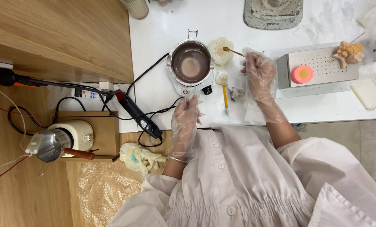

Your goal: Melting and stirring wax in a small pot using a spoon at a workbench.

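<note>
White desk [163,25] up top, pretty evenly lit, no harsh shadows. A light wood panel [57,38] butts against its left edge, with more wood surface [15,189] lower left. Pale grey floor tiles [356,138] show at the right, just below the desk edge

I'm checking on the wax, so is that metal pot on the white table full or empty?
Partly full: the metal pot stands upright, with pale brownish liquid covering its bottom, well below the rim.

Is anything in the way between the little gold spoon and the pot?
Nothing blocks it. The spoon in the right hand lies over the pale flower mould, right beside the pot.
</note>
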